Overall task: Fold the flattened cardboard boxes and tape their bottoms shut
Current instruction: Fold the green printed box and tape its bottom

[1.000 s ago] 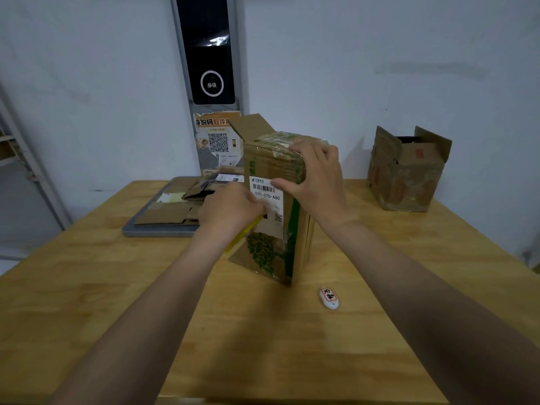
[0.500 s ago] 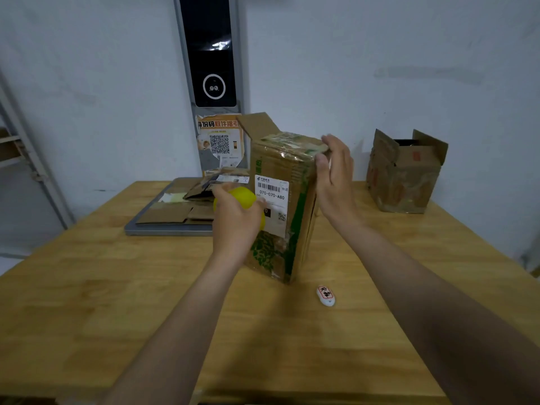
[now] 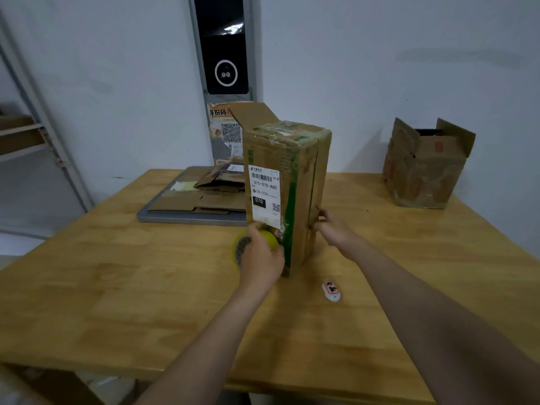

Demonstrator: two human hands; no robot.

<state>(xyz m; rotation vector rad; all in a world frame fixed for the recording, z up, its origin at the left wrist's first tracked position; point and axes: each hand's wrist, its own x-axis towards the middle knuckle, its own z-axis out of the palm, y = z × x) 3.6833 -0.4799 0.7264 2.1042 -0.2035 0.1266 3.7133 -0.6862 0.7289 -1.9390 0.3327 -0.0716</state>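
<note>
A tall cardboard box [image 3: 304, 176] stands upright on the table [image 3: 117, 287], about midway between the left and right edges and somewhat toward the far edge. Its top is closed and covered with worn tape, and one flap [image 3: 252, 115] sticks up behind the top's left side. A white shipping label [image 3: 264, 197] is stuck on the face turned to the person, and a green stripe runs down the near corner.

The left hand [image 3: 261, 258] is low against the label face, its fingers clenched round a yellow tape roll [image 3: 270, 239] that touches the box just under the label. The right hand [image 3: 333, 232] is at the lower part of the box's right side, its fingers [image 3: 317, 225] touching the cardboard there. I cannot tell whether they pinch anything or only press.

A small white tag [image 3: 331, 289] with red and black marks lies on the table just toward the near edge from the box. A grey tray [image 3: 163, 216] at the far edge, left of the box, carries flattened cardboard [image 3: 187, 203]. An open box [image 3: 423, 173] with raised flaps sits near the far right corner, well apart from the hands. On the wall behind are a black panel [image 3: 225, 54] and a poster [image 3: 225, 127] with a QR code.
</note>
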